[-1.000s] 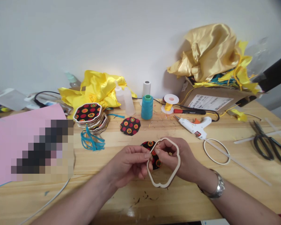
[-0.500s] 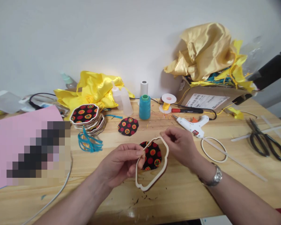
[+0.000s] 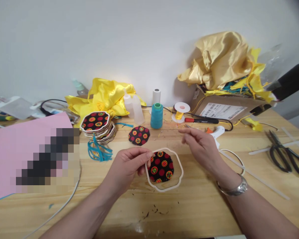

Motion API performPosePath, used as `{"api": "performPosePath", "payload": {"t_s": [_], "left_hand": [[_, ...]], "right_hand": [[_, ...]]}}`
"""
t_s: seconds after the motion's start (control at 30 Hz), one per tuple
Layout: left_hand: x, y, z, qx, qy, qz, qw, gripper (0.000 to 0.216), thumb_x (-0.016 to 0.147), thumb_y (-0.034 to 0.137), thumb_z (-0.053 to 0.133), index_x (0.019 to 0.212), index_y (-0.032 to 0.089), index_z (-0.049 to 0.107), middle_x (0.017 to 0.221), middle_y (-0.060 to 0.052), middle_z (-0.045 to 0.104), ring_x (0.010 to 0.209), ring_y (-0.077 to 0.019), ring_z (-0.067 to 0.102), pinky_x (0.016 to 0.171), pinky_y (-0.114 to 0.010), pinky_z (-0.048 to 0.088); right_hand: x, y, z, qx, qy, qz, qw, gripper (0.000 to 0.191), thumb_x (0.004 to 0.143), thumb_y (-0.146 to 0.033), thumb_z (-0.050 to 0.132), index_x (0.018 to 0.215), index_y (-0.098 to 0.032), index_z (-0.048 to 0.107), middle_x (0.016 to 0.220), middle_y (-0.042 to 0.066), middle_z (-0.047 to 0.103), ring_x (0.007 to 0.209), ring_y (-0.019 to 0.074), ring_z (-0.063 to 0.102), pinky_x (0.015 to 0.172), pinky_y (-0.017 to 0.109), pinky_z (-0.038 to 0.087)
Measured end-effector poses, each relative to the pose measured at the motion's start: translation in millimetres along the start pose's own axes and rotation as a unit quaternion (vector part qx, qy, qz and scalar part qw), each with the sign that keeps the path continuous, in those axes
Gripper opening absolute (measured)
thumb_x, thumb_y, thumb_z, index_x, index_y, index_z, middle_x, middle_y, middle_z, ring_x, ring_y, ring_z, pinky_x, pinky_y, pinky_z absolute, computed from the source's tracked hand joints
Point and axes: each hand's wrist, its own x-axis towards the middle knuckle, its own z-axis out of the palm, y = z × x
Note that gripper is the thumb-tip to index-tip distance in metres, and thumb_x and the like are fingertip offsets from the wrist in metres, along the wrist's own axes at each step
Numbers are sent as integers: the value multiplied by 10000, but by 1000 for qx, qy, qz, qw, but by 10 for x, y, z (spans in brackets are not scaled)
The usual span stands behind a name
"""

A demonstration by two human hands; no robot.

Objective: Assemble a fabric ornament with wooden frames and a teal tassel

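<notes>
The left hand (image 3: 130,162) pinches the frame (image 3: 181,172) only at ten o'clock, so it might tilt; the right hand (image 3: 200,143) hovers loosely spread.

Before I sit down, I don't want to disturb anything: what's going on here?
A person's left hand pinches the edge of a pale frame, with a patterned cloth showing through its opening. The right hand is raised near the glue gun, holding nothing visible. A stack of framed cloth sits farther left.
</notes>
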Motion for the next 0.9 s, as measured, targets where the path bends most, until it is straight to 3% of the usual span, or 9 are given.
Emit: {"api": "performPosePath", "payload": {"t_s": [0.07, 0.13, 0.2, 0.3, 0.5, 0.67, 0.83, 0.9], "left_hand": [[-6, -14, 13, 25, -1, -3, 1000, 136, 670, 294, 746, 681, 159, 732, 503, 34, 587, 430, -27, 435, 413, -129, 311], [-17, -24, 27, 58, -6, 0, 998, 139, 680, 304, 731, 673, 165, 733, 501, 38, 570, 435, -31, 417, 412, -137, 298], [-31, -22, 41, 93, -11, 11, 996, 134, 694, 303, 712, 668, 173, 732, 498, 43, 559, 431, -33, 394, 406, -145, 283], [-48, 1, 64, 138, -14, 29, 990, 121, 702, 287, 689, 658, 182, 730, 488, 48, 557, 423, -41, 385, 408, -157, 292], [-54, 11, 76, 159, -39, 51, 985, 126, 718, 306, 678, 726, 199, 743, 596, 23, 646, 512, -74, 488, 494, -177, 394], [-49, 13, 65, 145, -46, 20, 988, 149, 700, 315, 691, 693, 168, 711, 544, 22, 608, 459, -69, 455, 443, -173, 360], [-96, 46, 69, 231, -55, 86, 968, 140, 731, 289, 668, 695, 168, 729, 567, -4, 617, 508, -98, 491, 483, -199, 391], [-96, 48, 57, 219, -58, 90, 970, 140, 725, 294, 678, 686, 170, 730, 562, -4, 613, 505, -100, 491, 481, -203, 391]], "right_hand": [[-21, -69, 2, 76, -57, 17, 995, 305, 892, -318, 448, 690, -184, 633, 581, -3, 589, 601, 142, 572, 581, 248, 419], [-47, -141, 20, 139, -109, 2, 984, 306, 873, -374, 504, 694, -181, 661, 665, 12, 648, 682, 150, 606, 622, 248, 440], [-81, -207, 50, 179, -146, -9, 973, 207, 828, -356, 586, 790, -187, 699, 753, 17, 684, 708, 145, 608, 631, 243, 450], [-140, -283, 97, 188, -183, -9, 965, 138, 782, -305, 652, 804, -181, 707, 716, 8, 673, 646, 121, 572, 592, 226, 439], [-190, -300, 124, 143, -184, 11, 972, 165, 797, -257, 602, 677, -150, 640, 606, -9, 599, 562, 94, 493, 520, 206, 385], [-157, -278, 112, 147, -163, 67, 973, 249, 797, -321, 555, 623, -146, 587, 563, -23, 504, 549, 93, 424, 507, 216, 343], [-125, -296, 106, 193, -157, 160, 955, 297, 740, -318, 576, 506, -156, 489, 484, -52, 406, 478, 68, 337, 453, 206, 273], [-100, -254, 96, 209, -138, 172, 953, 326, 734, -345, 593, 491, -159, 480, 462, -55, 402, 456, 65, 323, 437, 208, 258]]}}
